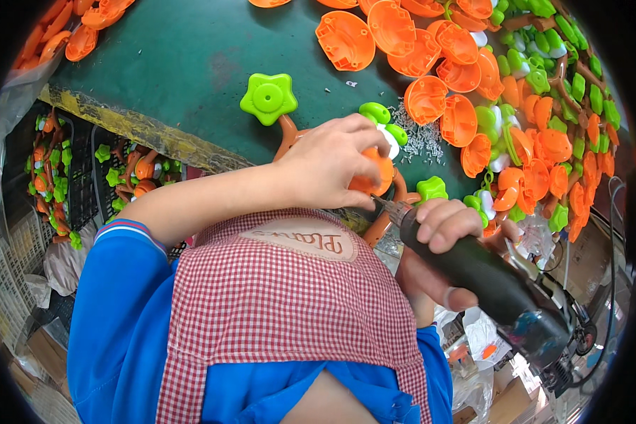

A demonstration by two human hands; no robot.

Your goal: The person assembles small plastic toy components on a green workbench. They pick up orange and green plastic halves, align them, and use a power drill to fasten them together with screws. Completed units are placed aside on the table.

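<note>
Orange shell [384, 172] is held by left hand [334, 159], black screwdriver [484, 283] by right hand [445, 227].

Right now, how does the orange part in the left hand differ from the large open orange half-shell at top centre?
The orange part is held by the left hand; the orange half-shell lies loose on the green table.
Fingers partly hide the part, while the half-shell shows its hollow inside.
The black power screwdriver points toward the part, not the half-shell.
Both are orange.
</note>
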